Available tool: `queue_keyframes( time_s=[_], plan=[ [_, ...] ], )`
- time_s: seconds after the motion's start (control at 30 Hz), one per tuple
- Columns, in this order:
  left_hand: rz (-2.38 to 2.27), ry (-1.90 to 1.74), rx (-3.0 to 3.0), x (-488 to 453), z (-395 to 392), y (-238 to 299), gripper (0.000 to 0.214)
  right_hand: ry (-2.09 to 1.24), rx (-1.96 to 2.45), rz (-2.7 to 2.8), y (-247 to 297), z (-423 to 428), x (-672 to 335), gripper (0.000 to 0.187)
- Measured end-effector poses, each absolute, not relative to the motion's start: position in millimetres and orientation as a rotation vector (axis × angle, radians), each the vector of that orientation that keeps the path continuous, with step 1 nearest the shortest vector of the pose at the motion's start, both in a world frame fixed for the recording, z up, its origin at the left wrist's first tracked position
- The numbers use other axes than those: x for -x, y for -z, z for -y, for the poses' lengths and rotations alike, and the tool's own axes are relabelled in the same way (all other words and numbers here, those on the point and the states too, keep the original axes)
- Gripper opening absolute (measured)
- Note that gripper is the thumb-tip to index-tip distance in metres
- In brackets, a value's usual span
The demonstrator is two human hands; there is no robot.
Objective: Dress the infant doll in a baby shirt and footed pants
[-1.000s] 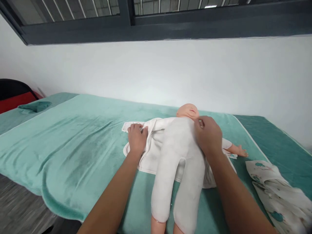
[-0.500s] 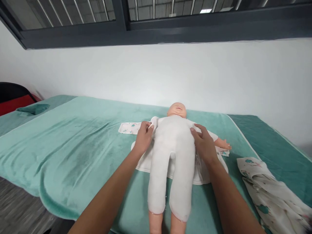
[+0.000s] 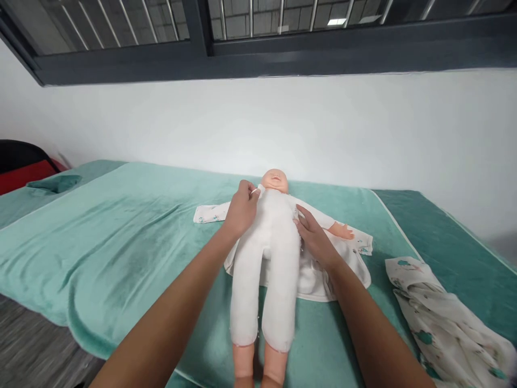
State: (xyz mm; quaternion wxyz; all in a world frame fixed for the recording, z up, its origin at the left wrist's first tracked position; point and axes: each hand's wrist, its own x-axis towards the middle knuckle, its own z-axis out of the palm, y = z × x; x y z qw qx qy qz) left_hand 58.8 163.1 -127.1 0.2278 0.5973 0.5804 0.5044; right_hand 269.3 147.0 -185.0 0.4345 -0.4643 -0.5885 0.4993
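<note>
1. Baby doll [image 3: 277, 221] flat on its back, between left hand [image 3: 243, 207] and right hand [image 3: 317, 240], white shirt [image 3: 321, 285] spread beneath.
2. Left hand pinching white cloth [image 3: 262, 189] beside the neck; right hand's fingers against the doll's side, grip impossible to tell.
3. Teal plush blanket [image 3: 133, 242] underneath, printed cloth [image 3: 448, 318] bundled rightward.
4. Beyond: white wall [image 3: 283, 124], dark-framed window [image 3: 121, 68].

The person's bare, slim-fingered left hand [image 3: 241, 209] and bare, slim-fingered right hand [image 3: 315, 238] joined narrow, rounded wrists [image 3: 229, 231]. The long, bare left forearm [image 3: 173, 310] and equally bare right forearm [image 3: 371, 323] were slender and smooth in outline, widening gradually away from the wrists.
</note>
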Motion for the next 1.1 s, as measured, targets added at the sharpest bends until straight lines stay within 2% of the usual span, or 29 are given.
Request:
queue_keyframes(
  time_s=[0.23, 0.4, 0.57, 0.67, 0.8, 0.87, 0.97, 1.03, 1.1],
  plan=[
    [-1.598, -1.345, -1.75, -90, -168, 119, 0.011, -1.216, 1.2, 1.28, 185, -142, -264, 0.063],
    [-1.763, -1.13, -2.012, -95, -160, 121, 0.004, -1.256, 1.154, 1.215, 193, -147, -263, 0.071],
    [-1.915, -0.991, -2.237, -90, -131, 118, 0.014, -1.245, 1.174, 1.259, 194, -150, -264, 0.073],
    [-1.793, -0.952, -2.201, -94, -103, 103, 0.015, -1.254, 1.18, 1.258, 191, -148, -264, 0.074],
    [-1.281, -0.896, -1.983, -94, -76, 91, 0.019, -1.232, 1.196, 1.265, 188, -146, -264, 0.073],
    [-1.256, -1.035, -1.855, -79, -78, 102, 0.02, -1.231, 1.189, 1.263, 188, -146, -264, 0.072],
    [-1.654, -1.309, -1.823, -38, -99, 143, 0.029, -1.229, 1.19, 1.258, 189, -147, -265, 0.07],
    [-1.922, -1.233, -1.997, -4, -116, 176, 0.046, -1.221, 1.202, 1.269, 189, -147, -265, 0.069],
    [-2.14, -0.952, -2.073, 25, -131, 202, 0.058, -1.219, 1.209, 1.277, 190, -147, -265, 0.07]
  ],
)
